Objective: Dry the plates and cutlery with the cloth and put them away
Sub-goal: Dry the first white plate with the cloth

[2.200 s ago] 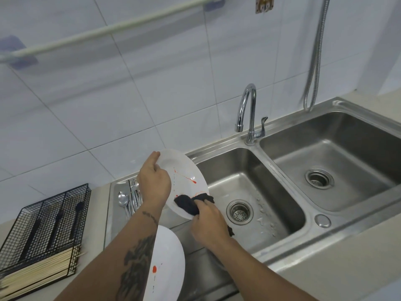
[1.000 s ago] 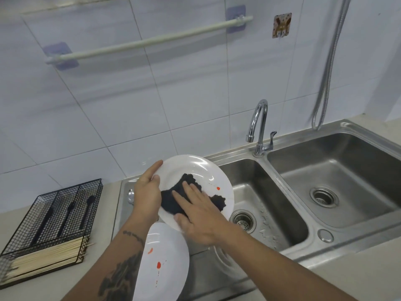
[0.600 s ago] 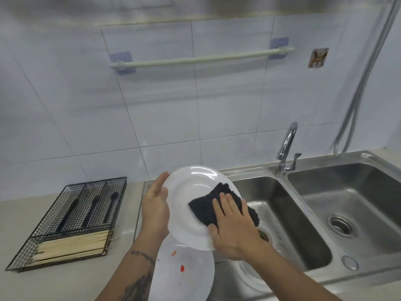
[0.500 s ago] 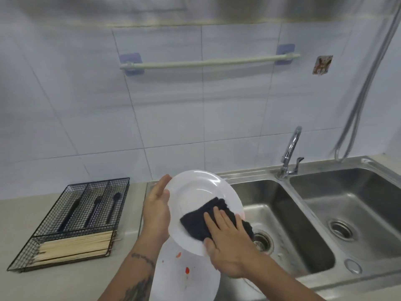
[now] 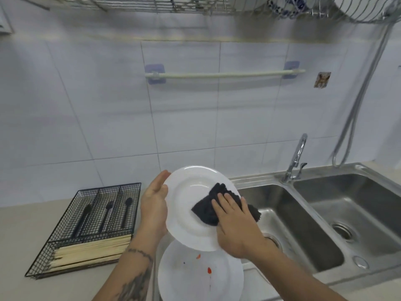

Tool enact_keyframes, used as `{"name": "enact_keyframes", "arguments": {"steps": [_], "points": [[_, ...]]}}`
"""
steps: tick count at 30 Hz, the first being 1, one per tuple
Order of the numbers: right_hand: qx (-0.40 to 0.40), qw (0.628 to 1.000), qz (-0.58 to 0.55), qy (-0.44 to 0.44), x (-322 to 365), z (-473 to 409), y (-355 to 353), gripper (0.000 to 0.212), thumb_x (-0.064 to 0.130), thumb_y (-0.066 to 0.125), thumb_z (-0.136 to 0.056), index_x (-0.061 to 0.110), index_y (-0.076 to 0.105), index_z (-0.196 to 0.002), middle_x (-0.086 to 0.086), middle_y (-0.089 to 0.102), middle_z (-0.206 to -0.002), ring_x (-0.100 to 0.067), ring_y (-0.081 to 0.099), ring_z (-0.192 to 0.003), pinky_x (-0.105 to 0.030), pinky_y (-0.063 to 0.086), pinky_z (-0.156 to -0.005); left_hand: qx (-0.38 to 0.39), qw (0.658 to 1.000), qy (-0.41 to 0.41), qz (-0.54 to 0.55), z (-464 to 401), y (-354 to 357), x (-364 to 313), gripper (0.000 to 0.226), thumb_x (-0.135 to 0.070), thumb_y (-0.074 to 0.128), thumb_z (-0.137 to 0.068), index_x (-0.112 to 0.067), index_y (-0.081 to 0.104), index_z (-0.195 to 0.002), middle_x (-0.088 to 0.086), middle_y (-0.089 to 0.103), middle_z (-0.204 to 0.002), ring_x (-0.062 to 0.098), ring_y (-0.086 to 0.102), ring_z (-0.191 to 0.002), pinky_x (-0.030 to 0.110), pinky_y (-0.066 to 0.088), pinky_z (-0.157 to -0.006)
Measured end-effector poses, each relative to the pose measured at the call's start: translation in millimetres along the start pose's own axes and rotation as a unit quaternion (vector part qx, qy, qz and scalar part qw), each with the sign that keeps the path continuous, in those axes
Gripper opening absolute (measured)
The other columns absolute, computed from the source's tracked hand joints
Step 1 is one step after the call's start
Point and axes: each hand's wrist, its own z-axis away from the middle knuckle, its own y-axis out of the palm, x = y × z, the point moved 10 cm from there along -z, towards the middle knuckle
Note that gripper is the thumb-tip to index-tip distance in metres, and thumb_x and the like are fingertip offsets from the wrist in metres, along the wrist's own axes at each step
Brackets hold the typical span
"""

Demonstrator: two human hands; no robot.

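Observation:
My left hand (image 5: 154,208) grips the left rim of a white plate (image 5: 191,198), held tilted above the draining board. My right hand (image 5: 236,227) presses a dark cloth (image 5: 206,210) flat against the right part of the plate's face. A second white plate (image 5: 195,276) with red specks lies below, partly hidden by the held plate and my arms. The cutlery on the draining board is hidden behind my left hand.
A black wire cutlery tray (image 5: 71,244) with dark utensils and a bundle of chopsticks sits on the counter at left. A double steel sink (image 5: 303,231) with a tap (image 5: 296,158) lies to the right. A wire dish rack (image 5: 195,4) hangs overhead; a towel rail (image 5: 225,74) is on the wall.
The view has tilted upward, bringing the overhead rack into sight. The cloth has slid across the plate's face to its right side. My left hand keeps its grip.

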Motion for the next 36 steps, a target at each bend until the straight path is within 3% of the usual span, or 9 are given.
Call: {"name": "enact_keyframes", "arguments": {"steps": [4,7,14,19,24,28,31,34,36], "points": [[0.062,0.977,-0.194,-0.064,50,17,13,0.07,0.051,0.01,-0.088,0.034,0.015,-0.156,0.012,0.0,-0.165,-0.001,-0.009,-0.148,-0.033,-0.018,-0.116,-0.013,1.0,0.008,-0.002,-6,-10,-3,0.043,-0.005,0.045,-0.103,-0.037,0.073,-0.11,-0.01,0.069,-0.125,0.021,0.064,-0.115,0.045,0.053,-0.1],[0.058,0.958,-0.267,-0.092,78,0,3,0.059,0.044,0.015,-0.097,0.035,0.01,-0.156,0.013,-0.006,-0.164,0.003,-0.016,-0.143,-0.028,-0.015,-0.115,0.008,1.0,0.0,0.01,-7,-1,1,0.042,-0.004,0.044,-0.102,-0.034,0.073,-0.109,-0.001,0.068,-0.128,0.022,0.065,-0.116,0.043,0.053,-0.1],[-0.041,0.997,-0.049,-0.043,56,-32,-21,0.063,0.047,0.016,-0.098,0.033,-0.006,-0.156,0.003,-0.014,-0.164,-0.015,-0.019,-0.149,-0.05,-0.024,-0.114,0.017,0.999,0.0,0.041,-9,-7,-10,0.045,-0.004,0.043,-0.102,-0.038,0.073,-0.11,-0.012,0.075,-0.111,0.016,0.073,-0.1,0.035,0.06,-0.078],[-0.01,0.998,0.063,0.023,22,-18,-18,0.066,0.044,0.014,-0.097,0.02,0.003,-0.157,-0.004,-0.009,-0.165,-0.02,-0.011,-0.151,-0.063,-0.017,-0.113,-0.026,0.999,0.026,0.039,-11,-33,-20,0.044,-0.003,0.046,-0.101,-0.038,0.067,-0.116,-0.019,0.07,-0.119,0.008,0.067,-0.109,0.029,0.056,-0.084],[0.074,0.994,-0.068,-0.046,60,6,0,0.063,0.044,0.014,-0.097,0.024,0.009,-0.157,0.0,-0.002,-0.166,-0.015,-0.008,-0.151,-0.046,-0.017,-0.118,-0.046,0.997,0.037,0.052,-15,-35,-23,0.041,-0.001,0.047,-0.101,-0.032,0.066,-0.121,-0.012,0.069,-0.123,0.013,0.065,-0.115,0.033,0.054,-0.094],[0.11,0.958,-0.249,-0.096,97,3,-4,0.06,0.04,0.021,-0.1,0.033,0.002,-0.156,0.008,-0.008,-0.165,-0.011,-0.01,-0.15,-0.03,-0.01,-0.115,-0.02,0.999,0.024,0.038,-16,-19,-20,0.038,-0.004,0.048,-0.102,-0.032,0.071,-0.112,-0.014,0.073,-0.116,0.014,0.067,-0.112,0.035,0.055,-0.094],[0.071,0.956,-0.265,-0.104,105,-15,-12,0.064,0.041,0.023,-0.099,0.039,-0.009,-0.154,0.008,-0.017,-0.163,-0.012,-0.019,-0.149,-0.043,-0.009,-0.12,0.022,0.999,0.011,0.021,-14,-5,-18,0.038,-0.005,0.047,-0.102,-0.03,0.072,-0.116,-0.007,0.075,-0.115,0.018,0.071,-0.106,0.037,0.057,-0.092],[-0.009,0.99,-0.125,-0.07,84,-40,-21,0.065,0.052,0.019,-0.097,0.044,-0.019,-0.15,0.004,-0.025,-0.161,-0.017,-0.026,-0.147,-0.062,-0.013,-0.114,0.046,0.998,-0.001,0.03,-11,1,-17,0.04,-0.003,0.047,-0.101,-0.028,0.073,-0.117,-0.002,0.076,-0.113,0.02,0.073,-0.102,0.037,0.057,-0.09],[-0.075,0.996,-0.02,-0.037,62,-50,-35,0.067,0.056,0.019,-0.096,0.039,-0.014,-0.152,-0.002,-0.024,-0.162,-0.026,-0.023,-0.148,-0.068,-0.011,-0.111,0.037,0.999,0.011,0.031,-7,-4,-21,0.042,-0.002,0.046,-0.101,-0.03,0.075,-0.113,-0.001,0.077,-0.109,0.017,0.074,-0.096,0.034,0.059,-0.08]]}}
